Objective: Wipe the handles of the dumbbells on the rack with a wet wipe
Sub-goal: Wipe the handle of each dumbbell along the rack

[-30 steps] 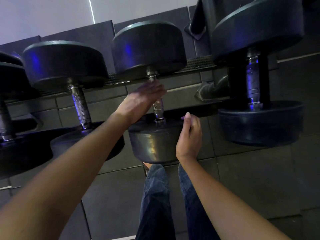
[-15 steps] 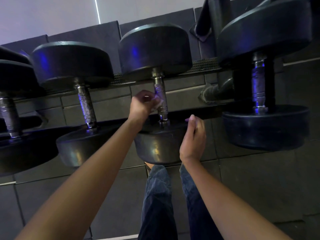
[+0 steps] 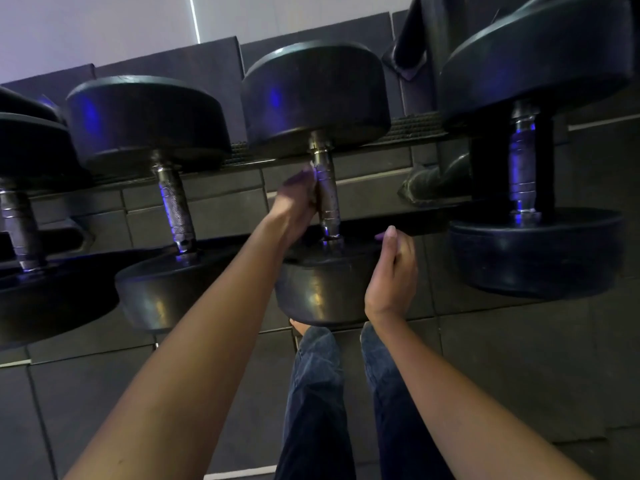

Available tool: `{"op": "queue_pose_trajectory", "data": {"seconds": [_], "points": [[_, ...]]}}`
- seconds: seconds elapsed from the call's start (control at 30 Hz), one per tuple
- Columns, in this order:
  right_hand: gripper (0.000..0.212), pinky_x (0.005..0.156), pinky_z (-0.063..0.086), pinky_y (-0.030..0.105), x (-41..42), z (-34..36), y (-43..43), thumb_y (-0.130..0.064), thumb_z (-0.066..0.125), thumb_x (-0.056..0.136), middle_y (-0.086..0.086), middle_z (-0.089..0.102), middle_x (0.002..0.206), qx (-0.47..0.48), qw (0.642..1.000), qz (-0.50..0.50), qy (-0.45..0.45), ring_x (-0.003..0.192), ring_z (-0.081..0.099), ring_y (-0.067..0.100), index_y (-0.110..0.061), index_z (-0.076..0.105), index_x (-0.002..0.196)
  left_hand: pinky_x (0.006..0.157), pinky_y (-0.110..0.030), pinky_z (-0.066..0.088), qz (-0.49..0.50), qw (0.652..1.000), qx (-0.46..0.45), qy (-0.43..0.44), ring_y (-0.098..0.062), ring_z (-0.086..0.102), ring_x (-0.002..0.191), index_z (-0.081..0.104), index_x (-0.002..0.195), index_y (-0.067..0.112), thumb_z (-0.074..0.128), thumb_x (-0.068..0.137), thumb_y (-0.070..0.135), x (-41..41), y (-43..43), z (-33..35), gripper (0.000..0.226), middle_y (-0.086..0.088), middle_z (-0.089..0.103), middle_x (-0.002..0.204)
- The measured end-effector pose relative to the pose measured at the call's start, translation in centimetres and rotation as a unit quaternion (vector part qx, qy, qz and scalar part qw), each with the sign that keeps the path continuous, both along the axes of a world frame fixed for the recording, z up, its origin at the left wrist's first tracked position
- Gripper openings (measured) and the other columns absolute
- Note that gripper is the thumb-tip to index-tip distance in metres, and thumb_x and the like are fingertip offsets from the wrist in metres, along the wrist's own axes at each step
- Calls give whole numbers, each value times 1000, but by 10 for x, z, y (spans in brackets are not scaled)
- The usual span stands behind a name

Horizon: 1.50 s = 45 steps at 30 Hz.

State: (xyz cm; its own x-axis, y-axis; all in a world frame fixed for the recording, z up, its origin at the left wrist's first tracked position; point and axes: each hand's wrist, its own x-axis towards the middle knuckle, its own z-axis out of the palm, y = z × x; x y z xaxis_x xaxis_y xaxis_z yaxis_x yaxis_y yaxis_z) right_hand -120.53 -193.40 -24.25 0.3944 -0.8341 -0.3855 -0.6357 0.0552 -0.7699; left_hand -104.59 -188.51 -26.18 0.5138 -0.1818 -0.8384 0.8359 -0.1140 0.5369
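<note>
Just changed: the left hand (image 3: 298, 206) goes from flat and reaching to curled against the handle (image 3: 327, 202), and now sits higher up it, toward the far weight.
Left hand: its fingers are curled, pinching the wet wipe (image 3: 312, 184) onto the handle's left side; only a pale scrap of wipe shows.
Handle: it belongs to the middle dumbbell (image 3: 315, 98) on the rack (image 3: 433, 221).
Right hand (image 3: 393, 271): it is below and right of the handle, with fingers curled in and thumb straight; I cannot tell whether it holds anything.
Neighbour handle (image 3: 175, 209): left of the handle, with no hand on it.
Meaning: the wiping stroke looks under way here, and the other handles likely still wait.
</note>
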Motion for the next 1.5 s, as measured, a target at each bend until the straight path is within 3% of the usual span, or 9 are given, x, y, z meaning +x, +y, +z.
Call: {"op": "queue_pose_trajectory", "data": {"seconds": [0.23, 0.33, 0.43, 0.57, 0.73, 0.9, 1.13, 1.37, 1.5], "points": [[70, 75, 37, 27, 0, 3, 0, -64, 18, 84, -3, 58, 104, 0, 1000, 18, 14, 92, 53, 11, -11, 62, 96, 49, -20, 50, -153, 981, 112, -49, -1, 52, 40, 61, 79, 7, 61, 90, 12, -23, 26, -2, 12, 5, 61, 52], [61, 88, 40, 33, 1, 13, -3, -59, 25, 93, 1, 54, 120, 43, 997, 58, 37, 109, 53, 20, -12, 57, 113, 67, -40, 59, -128, 975, 147, -104, -25, 69, 71, 66, 90, 7, 74, 79, 14, -28, 26, 15, 15, -15, 71, 88], [46, 92, 33, 25, -7, 40, -10, -44, 33, 99, 1, 46, 135, 107, 987, 105, 52, 120, 47, 18, -12, 50, 128, 75, -42, 57, -104, 978, 119, -136, -25, 66, 86, 57, 83, 16, 73, 80, 14, -38, 20, 56, 15, -14, 69, 96], [34, 81, 33, 21, -28, 94, -21, -36, 41, 99, 3, 60, 113, 96, 990, 95, 34, 104, 54, 15, -12, 60, 114, 52, -25, 53, -67, 989, 62, -117, -15, 58, 64, 56, 78, 16, 70, 83, 10, -53, 11, 108, 16, -7, 62, 79], [32, 83, 39, 28, -50, 154, -44, -33, 41, 99, 1, 62, 105, 102, 994, 24, 1, 102, 55, 17, -12, 62, 110, 45, -19, 48, -119, 982, 28, -146, -10, 55, 60, 58, 77, 14, 68, 86, 12, -73, -18, 168, 13, -4, 61, 73], [25, 94, 45, 44, -56, 195, -69, -29, 45, 98, 9, 66, 99, 84, 995, -32, -34, 97, 59, 24, -13, 64, 94, 72, -37, 55, -157, 977, -11, -145, -13, 58, 68, 59, 78, 15, 69, 85, 16, -91, -48, 211, 12, -2, 61, 73], [29, 92, 46, 41, -68, 219, -121, -28, 49, 97, 6, 67, 92, 81, 995, -32, -46, 96, 62, 25, -5, 67, 92, 43, -18, 48, -152, 975, -41, -158, -12, 57, 61, 60, 87, 7, 65, 87, 11, -115, -96, 240, 7, -4, 60, 72], [32, 79, 45, 34, -86, 203, -199, -30, 50, 96, 11, 69, 91, 99, 994, 42, -14, 88, 61, 25, -2, 66, 90, 43, -17, 47, -101, 985, -14, -138, -14, 58, 68, 62, 91, 5, 63, 89, 12, -140, -164, 216, 8, -7, 61, 78], [29, 73, 40, 30, -93, 174, -244, -31, 51, 95, 12, 69, 97, 109, 988, 105, 13, 90, 60, 24, -7, 67, 93, 62, -31, 57, -25, 995, 6, -96, -20, 60, 75, 61, 97, 1, 56, 89, 1, -151, -198, 184, 10, -13, 62, 89]]}}
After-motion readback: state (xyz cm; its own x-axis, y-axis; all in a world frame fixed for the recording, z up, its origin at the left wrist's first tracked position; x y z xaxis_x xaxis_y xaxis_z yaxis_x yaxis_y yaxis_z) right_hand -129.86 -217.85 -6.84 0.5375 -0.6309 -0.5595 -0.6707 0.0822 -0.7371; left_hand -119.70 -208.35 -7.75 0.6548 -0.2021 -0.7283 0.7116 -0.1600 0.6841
